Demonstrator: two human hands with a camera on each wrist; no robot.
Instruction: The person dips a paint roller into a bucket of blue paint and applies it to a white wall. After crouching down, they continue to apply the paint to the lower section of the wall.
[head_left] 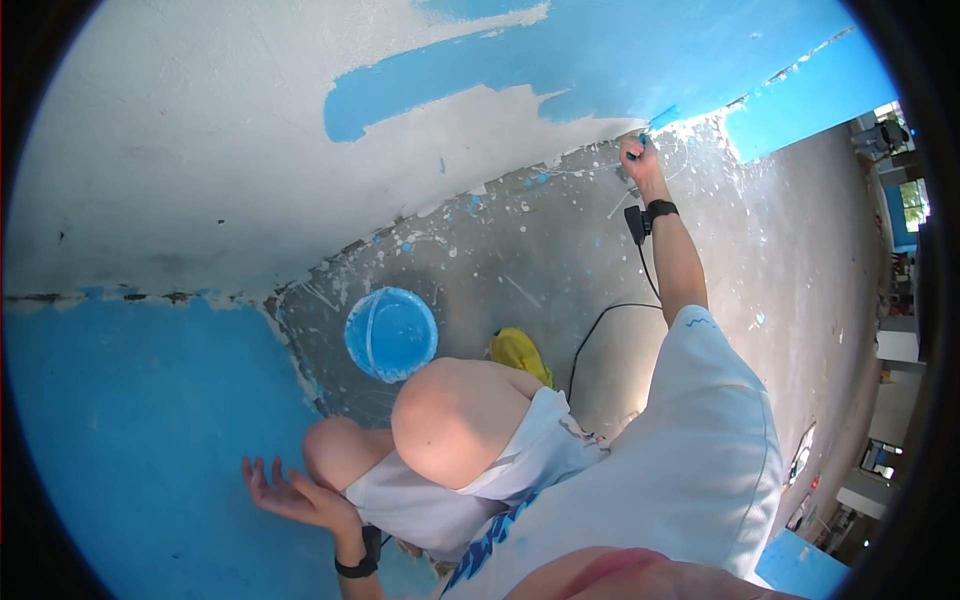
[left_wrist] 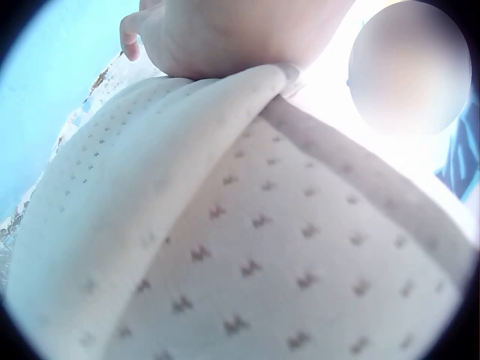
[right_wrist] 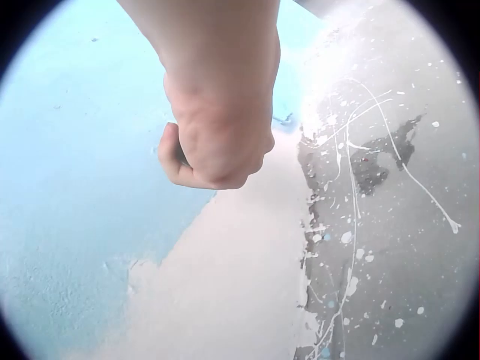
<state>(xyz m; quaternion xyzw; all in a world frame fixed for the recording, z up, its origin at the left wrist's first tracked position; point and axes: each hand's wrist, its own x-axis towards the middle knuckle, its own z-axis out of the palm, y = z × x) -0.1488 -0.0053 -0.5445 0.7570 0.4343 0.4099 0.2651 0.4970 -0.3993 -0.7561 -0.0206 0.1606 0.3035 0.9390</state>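
My right hand (head_left: pixel 640 160) grips a small brush whose blue bristles (head_left: pixel 664 118) touch the lower edge of the wall, where blue paint meets white. In the right wrist view the curled right hand (right_wrist: pixel 217 142) hides most of the brush, beside the wall's blue paint (right_wrist: pixel 82 172) and the unpainted white strip (right_wrist: pixel 217 270). My left hand (head_left: pixel 300 497) is held beside the knee, fingers loosely spread, with nothing in it. Part of the left hand (left_wrist: pixel 132 34) shows at the top of the left wrist view, above the patterned shorts (left_wrist: pixel 225 225).
A blue-coated bucket (head_left: pixel 430 335) stands on the grey floor (head_left: pixel 500 235), which is spattered with paint. A yellow shoe (head_left: pixel 518 352) is near the bent knees. A black cable (head_left: pixel 590 325) crosses the floor. Another blue wall (head_left: pixel 140 400) meets the corner at the left.
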